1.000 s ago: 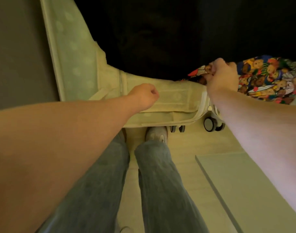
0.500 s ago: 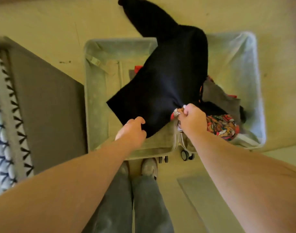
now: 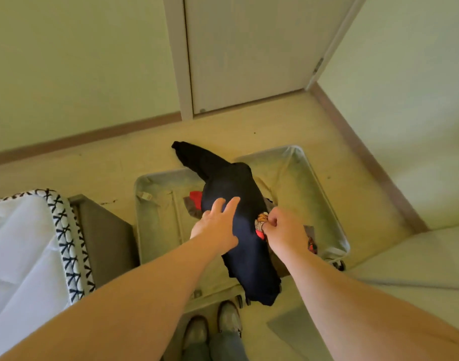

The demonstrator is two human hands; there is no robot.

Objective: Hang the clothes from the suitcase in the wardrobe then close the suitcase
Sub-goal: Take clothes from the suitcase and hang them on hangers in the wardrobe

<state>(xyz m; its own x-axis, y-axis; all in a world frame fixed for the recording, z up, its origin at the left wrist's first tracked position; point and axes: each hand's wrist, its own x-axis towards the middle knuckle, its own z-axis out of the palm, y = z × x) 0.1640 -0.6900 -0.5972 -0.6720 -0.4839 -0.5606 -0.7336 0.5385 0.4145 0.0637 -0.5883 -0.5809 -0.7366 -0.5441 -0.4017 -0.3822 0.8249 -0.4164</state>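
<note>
Clothes: dark garment hangs limp over the open suitcase, soft, light, floppy. Right hand fingers pinch it plus some printed fabric; left hand fingers spread, reaching. I'd grab the shoulders.

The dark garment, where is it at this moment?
In the head view, the dark garment hangs at centre over the open suitcase, between the left hand resting on it and the right hand.
</note>
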